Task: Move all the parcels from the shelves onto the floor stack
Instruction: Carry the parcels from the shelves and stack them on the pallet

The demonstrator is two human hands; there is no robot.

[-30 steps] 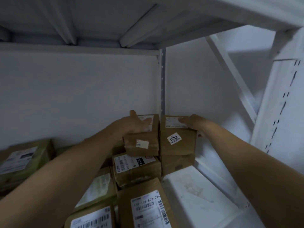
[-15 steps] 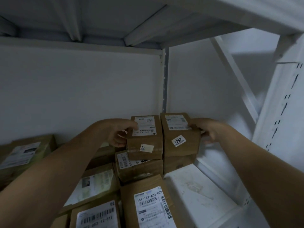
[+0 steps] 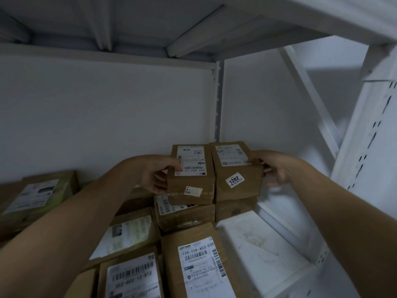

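Two small brown parcels stand side by side on top of other parcels at the back corner of the white shelf (image 3: 262, 250). My left hand (image 3: 154, 175) grips the left side of the left parcel (image 3: 191, 188), thumb on its white label. My right hand (image 3: 272, 168) grips the right side of the right parcel (image 3: 238, 183), which bears a "1202" sticker, thumb on its top. The two parcels are pressed together between my hands and tilted slightly toward me.
Below them lie two more parcels (image 3: 184, 216), and several labelled parcels (image 3: 199, 265) fill the shelf's left and front. Another parcel (image 3: 36, 194) sits at far left. A diagonal brace (image 3: 311, 100) and upright post (image 3: 365, 147) stand on the right. The upper shelf's underside (image 3: 150, 24) is close above.
My hands have slid from the parcels' tops to their outer sides and taken hold. The two parcels have come toward me and tilted up a little.
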